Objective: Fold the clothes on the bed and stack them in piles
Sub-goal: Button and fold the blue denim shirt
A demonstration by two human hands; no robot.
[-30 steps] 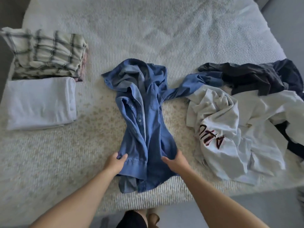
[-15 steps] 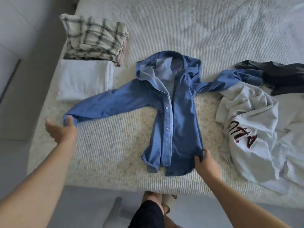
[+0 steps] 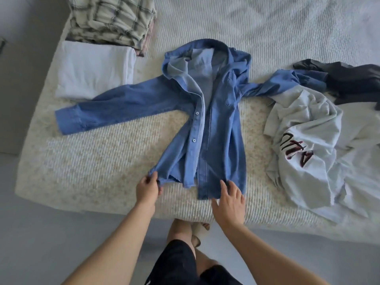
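**Ana:** Denim shirt [image 3: 207, 112], mid-blue, lies face up near the middle of the bed [image 3: 102, 171], its front open so the paler inside of the cloth shows down the centre. Two small round buttons sit along the placket. A patch pocket is on one chest panel, and the collar is rumpled at the far end.

**Ben:** How are the sleeves lying?

**Ana:** One sleeve stretches out flat to the left, ending in a stitched cuff. The other runs right and its end is tucked under the heap of clothes there.

**Ben:** And the hands?

**Ana:** The left hand [image 3: 147, 189] pinches the lower left corner of the hem, fingers curled round a small bunch of cloth. The right hand [image 3: 231, 200] has its fingers spread and nearly straight, the tips resting on the hem at the lower right; it grips nothing.

**Ben:** What is around the shirt?

**Ana:** The bed cover is cream, with a ribbed, knobbly weave. To the right, touching the sleeve, is a crumpled white t-shirt [image 3: 308, 145] with dark red and black lettering, and behind it a dark grey garment [image 3: 349, 79], also crumpled. At the far left is a white folded piece [image 3: 92, 73], smooth and rectangular, just beside a folded stack topped by cream cloth checked with dark lines [image 3: 111, 19]. The floor [image 3: 41, 243] at the foot of the bed is plain grey.
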